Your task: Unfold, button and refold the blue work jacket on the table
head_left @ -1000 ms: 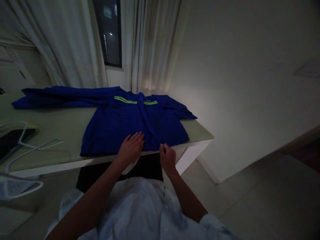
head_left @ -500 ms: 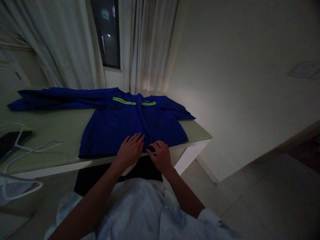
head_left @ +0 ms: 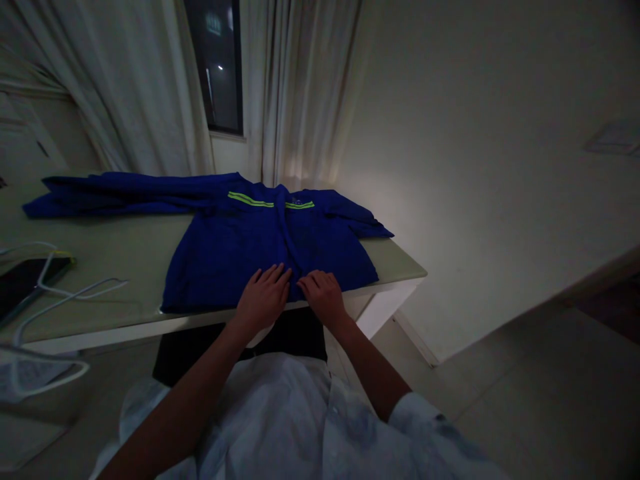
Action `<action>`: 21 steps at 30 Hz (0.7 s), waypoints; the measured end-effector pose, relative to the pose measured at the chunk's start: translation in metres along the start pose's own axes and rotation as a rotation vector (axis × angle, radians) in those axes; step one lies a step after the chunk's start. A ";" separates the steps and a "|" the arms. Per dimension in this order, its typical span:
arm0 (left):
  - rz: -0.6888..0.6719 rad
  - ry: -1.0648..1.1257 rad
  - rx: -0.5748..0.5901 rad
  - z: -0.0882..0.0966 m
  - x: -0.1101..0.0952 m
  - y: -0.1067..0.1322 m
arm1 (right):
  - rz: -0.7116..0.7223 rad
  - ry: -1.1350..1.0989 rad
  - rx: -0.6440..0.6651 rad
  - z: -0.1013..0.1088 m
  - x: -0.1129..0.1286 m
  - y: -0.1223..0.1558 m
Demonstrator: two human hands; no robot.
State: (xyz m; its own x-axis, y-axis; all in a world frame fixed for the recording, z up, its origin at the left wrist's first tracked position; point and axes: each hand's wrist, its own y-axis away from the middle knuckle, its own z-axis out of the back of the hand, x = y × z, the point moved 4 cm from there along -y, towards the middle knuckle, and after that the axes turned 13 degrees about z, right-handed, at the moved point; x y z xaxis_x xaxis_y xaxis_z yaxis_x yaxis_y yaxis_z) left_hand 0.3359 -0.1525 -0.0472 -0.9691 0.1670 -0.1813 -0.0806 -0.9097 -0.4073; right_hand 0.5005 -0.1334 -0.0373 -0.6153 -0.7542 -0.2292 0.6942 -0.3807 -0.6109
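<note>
A blue jacket (head_left: 230, 250) with lime-green chest stripes lies spread on the table, its front edges meeting along a ridge down the middle. One long sleeve reaches far left; the other bends at the right. My left hand (head_left: 263, 293) rests flat on the jacket's lower front, left of the ridge, fingers stretched out. Just right of the ridge, near the hem, my right hand (head_left: 323, 293) has its thumb and fingers drawn together on the fabric. The fingertips partly hide what they pinch.
The pale table (head_left: 135, 250) has a white edge along my body. At left lie a dark phone-like device (head_left: 30, 283) and a looping white cable (head_left: 75, 295). Curtains (head_left: 310, 87) and a dark window stand behind; a wall (head_left: 475, 167) rises at the right.
My right hand has moved slightly up onto the jacket, and its thumb has closed toward the fingers. My left hand stays in nearly the same place. The view has shifted a little.
</note>
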 end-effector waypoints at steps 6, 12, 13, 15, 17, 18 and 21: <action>-0.002 -0.006 0.006 0.001 -0.001 0.000 | 0.079 0.008 0.028 -0.009 0.000 -0.005; 0.019 0.004 -0.014 -0.001 -0.001 0.000 | 0.102 -0.071 0.029 -0.006 0.005 0.009; 0.021 0.007 -0.018 -0.002 -0.001 0.000 | 0.100 -0.081 0.028 -0.004 0.006 0.012; 0.024 0.013 -0.029 -0.003 -0.001 -0.001 | 0.090 -0.099 0.024 -0.003 0.008 0.016; 0.020 0.023 -0.041 -0.002 -0.001 -0.001 | 0.068 -0.121 0.000 -0.001 0.009 0.018; 0.011 0.030 -0.047 -0.001 -0.001 0.000 | 0.042 -0.133 -0.020 0.000 0.009 0.019; -0.074 0.073 -0.040 0.004 -0.002 0.006 | -0.066 -0.174 -0.070 0.001 0.007 0.023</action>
State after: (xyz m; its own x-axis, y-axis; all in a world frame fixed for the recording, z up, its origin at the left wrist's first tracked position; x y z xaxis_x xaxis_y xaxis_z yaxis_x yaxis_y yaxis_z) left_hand 0.3360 -0.1602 -0.0457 -0.9413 0.2619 -0.2131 -0.1408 -0.8781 -0.4574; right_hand 0.5127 -0.1477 -0.0522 -0.5808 -0.8121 -0.0559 0.6229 -0.3991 -0.6729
